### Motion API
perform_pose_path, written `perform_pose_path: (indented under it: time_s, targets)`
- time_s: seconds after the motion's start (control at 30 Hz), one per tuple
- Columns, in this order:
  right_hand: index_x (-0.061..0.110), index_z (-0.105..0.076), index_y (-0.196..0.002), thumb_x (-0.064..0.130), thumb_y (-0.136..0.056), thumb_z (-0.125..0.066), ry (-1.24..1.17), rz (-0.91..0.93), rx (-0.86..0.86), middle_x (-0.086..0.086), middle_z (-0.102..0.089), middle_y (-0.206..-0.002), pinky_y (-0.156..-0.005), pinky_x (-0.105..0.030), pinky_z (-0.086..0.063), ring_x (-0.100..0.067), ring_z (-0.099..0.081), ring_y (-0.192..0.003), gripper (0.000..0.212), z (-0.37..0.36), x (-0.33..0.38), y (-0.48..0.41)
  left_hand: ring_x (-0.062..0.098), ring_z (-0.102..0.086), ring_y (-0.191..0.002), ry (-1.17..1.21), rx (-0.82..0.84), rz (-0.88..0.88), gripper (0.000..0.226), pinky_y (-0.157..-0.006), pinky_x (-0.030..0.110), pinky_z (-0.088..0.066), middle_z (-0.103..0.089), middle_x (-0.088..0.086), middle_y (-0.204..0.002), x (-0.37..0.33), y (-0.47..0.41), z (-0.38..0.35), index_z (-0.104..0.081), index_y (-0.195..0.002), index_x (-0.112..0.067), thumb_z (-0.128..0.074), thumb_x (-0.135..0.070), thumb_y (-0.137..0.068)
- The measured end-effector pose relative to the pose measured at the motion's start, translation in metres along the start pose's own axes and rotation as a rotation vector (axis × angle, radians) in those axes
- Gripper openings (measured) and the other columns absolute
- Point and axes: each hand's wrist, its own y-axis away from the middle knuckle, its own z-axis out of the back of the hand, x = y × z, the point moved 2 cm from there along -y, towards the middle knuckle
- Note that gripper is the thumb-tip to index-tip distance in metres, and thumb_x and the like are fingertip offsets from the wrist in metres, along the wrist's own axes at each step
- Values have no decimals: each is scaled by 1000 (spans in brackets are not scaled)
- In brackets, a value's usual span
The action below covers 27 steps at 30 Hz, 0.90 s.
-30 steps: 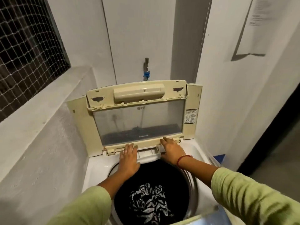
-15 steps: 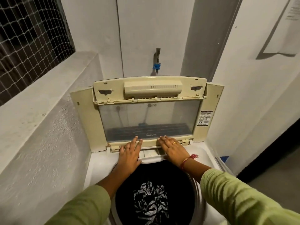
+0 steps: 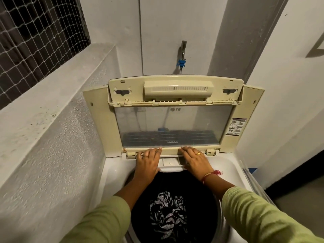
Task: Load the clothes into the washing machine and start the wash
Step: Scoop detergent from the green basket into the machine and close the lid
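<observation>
A cream top-loading washing machine [image 3: 115, 170] stands below me with its folding lid [image 3: 168, 123] raised upright against the back wall. Its round drum holds dark clothes, with a black-and-white patterned garment [image 3: 167, 213] lying on top. My left hand [image 3: 148, 162] and my right hand [image 3: 196, 161] lie side by side at the back rim of the opening, fingers straight and flat against the lid's lower edge. Between the two hands shows a small white detergent drawer [image 3: 169, 162]. Both forearms reach over the drum in light green sleeves.
A rough grey concrete ledge [image 3: 43, 109] runs close along the machine's left side, under a netted window [image 3: 35, 32]. A tap with a blue hose connector [image 3: 181, 63] sticks out of the back wall. White walls close in on the right, next to a dark doorway [image 3: 298, 171].
The view has tilted down and moved closer. Both hands have slid a little up the lid's lower edge, with the fingers now straighter and flatter.
</observation>
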Motion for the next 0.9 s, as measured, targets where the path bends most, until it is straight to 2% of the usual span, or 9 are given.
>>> perform_pose_path:
  time_s: [0.17, 0.3, 0.37, 0.5, 0.6, 0.77, 0.9]
  targets:
    - [20, -54, -117, 38, -48, -87, 39, 14, -48, 1, -65, -109, -71, -29, -57, -19, -66, -92, 78, -2, 0, -3, 21, -65, -87, -16, -22, 20, 92, -76, 41, -52, -67, 3, -103, 0, -2, -4, -64, -117, -19, -87, -53, -35]
    - [21, -57, -105, 35, -52, -85, 103, -23, -73, 1, -65, -97, -66, -31, -55, -19, -65, -80, 61, -6, 1, -8, 20, -65, -84, -54, -74, 62, 87, -87, 49, -48, -67, 3, -101, -3, -6, -7, -66, -114, -21, -88, -50, -36]
    - [21, -55, -100, 33, -52, -85, 111, -33, -101, 1, -63, -91, -63, -30, -53, -20, -63, -75, 58, -10, 2, -11, 19, -65, -82, -55, -90, 76, 85, -92, 49, -42, -67, 2, -99, -5, -8, -9, -67, -113, -22, -89, -49, -35]
    - [22, -52, -98, 35, -49, -86, 136, -14, -167, 2, -63, -86, -61, -31, -52, -19, -61, -72, 61, -12, 1, -13, 19, -66, -83, -7, -116, 45, 94, -87, 45, -50, -67, 2, -99, -1, -9, -16, -57, -116, -21, -89, -50, -33]
    - [22, -46, -99, 36, -46, -86, 155, 15, -200, 2, -63, -85, -62, -31, -53, -18, -61, -70, 68, -11, 0, -14, 18, -65, -84, 15, -146, 23, 101, -90, 44, -42, -67, 0, -100, 2, -10, -19, -46, -118, -20, -88, -53, -33]
    - [23, -45, -98, 33, -48, -86, 163, 36, -219, 3, -62, -83, -63, -30, -52, -17, -59, -69, 66, -14, -2, -16, 16, -66, -82, 47, -134, 16, 100, -83, 41, -52, -68, -1, -99, 4, -11, -22, -45, -117, -22, -88, -55, -32]
    - [24, -44, -96, 31, -47, -87, 160, 38, -208, 3, -62, -81, -61, -29, -52, -17, -58, -67, 66, -15, -2, -16, 17, -65, -81, 72, -129, 18, 101, -81, 40, -53, -68, -1, -98, 3, -12, -23, -46, -116, -23, -88, -55, -30]
